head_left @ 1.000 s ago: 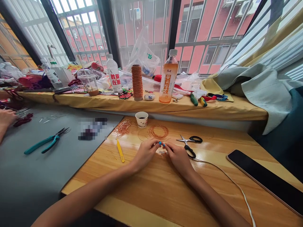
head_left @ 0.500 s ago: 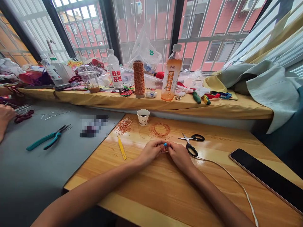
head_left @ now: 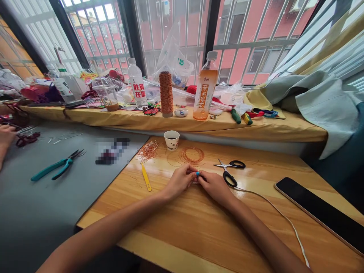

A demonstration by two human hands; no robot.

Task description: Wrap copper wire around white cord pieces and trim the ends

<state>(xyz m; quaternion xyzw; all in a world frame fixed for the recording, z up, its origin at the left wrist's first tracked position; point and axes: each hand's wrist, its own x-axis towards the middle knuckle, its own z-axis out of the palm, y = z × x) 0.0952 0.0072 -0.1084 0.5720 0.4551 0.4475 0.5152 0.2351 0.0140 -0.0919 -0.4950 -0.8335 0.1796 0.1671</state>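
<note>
My left hand (head_left: 181,179) and my right hand (head_left: 214,185) meet over the wooden table, fingers pinched together. What they grip is mostly hidden behind the fingers; fine strands poke out just above the fingertips. A small blue spot shows where the hands meet, and I cannot tell whether it is a nail or a bead. Just beyond them lies a coil of thin copper-coloured cord (head_left: 191,155). Black-handled scissors (head_left: 229,174) rest open to the right of my right hand. Yellow tweezers (head_left: 146,177) lie left of my left hand.
A paper cup (head_left: 171,141) of dark liquid stands beside a pile of cord scraps (head_left: 148,151). A phone (head_left: 318,212) and a white cable lie right. Teal pliers (head_left: 58,167) and another person's hand (head_left: 6,138) are left. The cluttered sill holds bottles and a cord spool (head_left: 166,94).
My fingers have shifted slightly against each other, and thin strands now show above the fingertips. The view has moved a little; the table items stay in place.
</note>
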